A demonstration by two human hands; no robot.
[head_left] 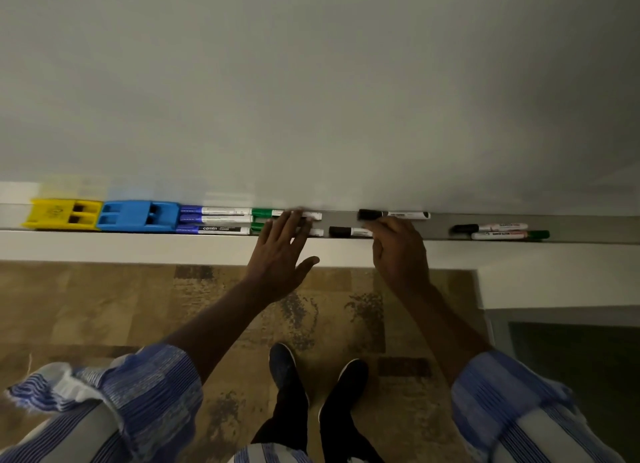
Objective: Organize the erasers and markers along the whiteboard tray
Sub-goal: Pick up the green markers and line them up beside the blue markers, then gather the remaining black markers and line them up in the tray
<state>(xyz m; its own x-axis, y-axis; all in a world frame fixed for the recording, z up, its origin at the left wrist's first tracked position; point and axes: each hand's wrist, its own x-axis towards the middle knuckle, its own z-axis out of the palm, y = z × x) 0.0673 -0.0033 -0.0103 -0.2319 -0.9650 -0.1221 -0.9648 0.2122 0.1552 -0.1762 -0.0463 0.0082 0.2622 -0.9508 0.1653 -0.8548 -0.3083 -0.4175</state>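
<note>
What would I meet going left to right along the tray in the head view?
Along the tray: yellow eraser → blue eraser → blue markers → green markers → black markers → last pair, one black-capped, one green-capped.

Office or classroom: whiteboard point(311, 81), marker tray point(440, 224).

Dim, murky light — motion blur at left, wide-angle bending at edges.
</note>
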